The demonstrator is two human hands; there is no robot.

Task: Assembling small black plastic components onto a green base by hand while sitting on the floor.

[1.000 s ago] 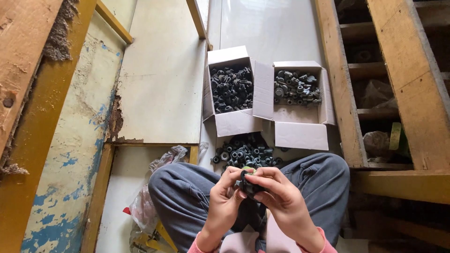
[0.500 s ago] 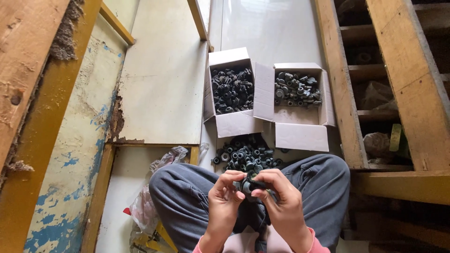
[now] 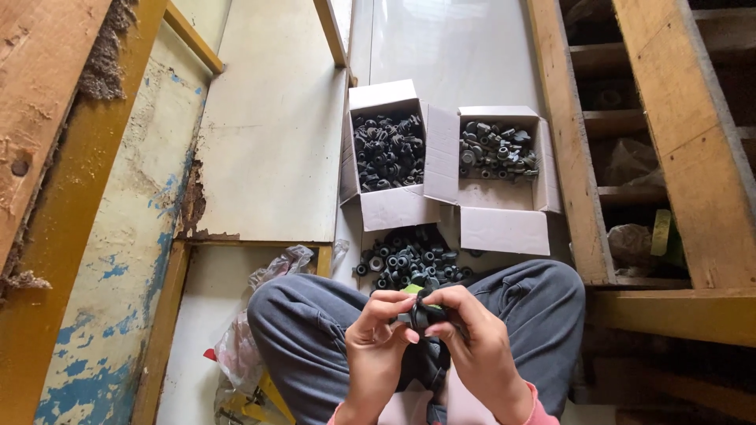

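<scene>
My left hand (image 3: pixel 376 346) and my right hand (image 3: pixel 479 346) meet over my lap, above my crossed legs in grey trousers. Together they pinch a small black rubber part (image 3: pixel 420 315) between the fingertips. Just beyond the hands a loose pile of black rubber rings (image 3: pixel 409 264) lies on the floor. Farther away stand two open white cardboard boxes: the left box (image 3: pixel 386 206) holds black parts, the right box (image 3: pixel 504 228) holds grey and black parts.
A wooden pallet frame (image 3: pixel 669 157) runs along the right side. A worn wooden beam and a wall with peeling blue paint (image 3: pixel 102 260) stand at the left. A clear plastic bag (image 3: pixel 272 271) lies by my left knee.
Both hands have stayed together over my lap, with the fingers shifting slightly around the black part. The view has tilted a little.
</scene>
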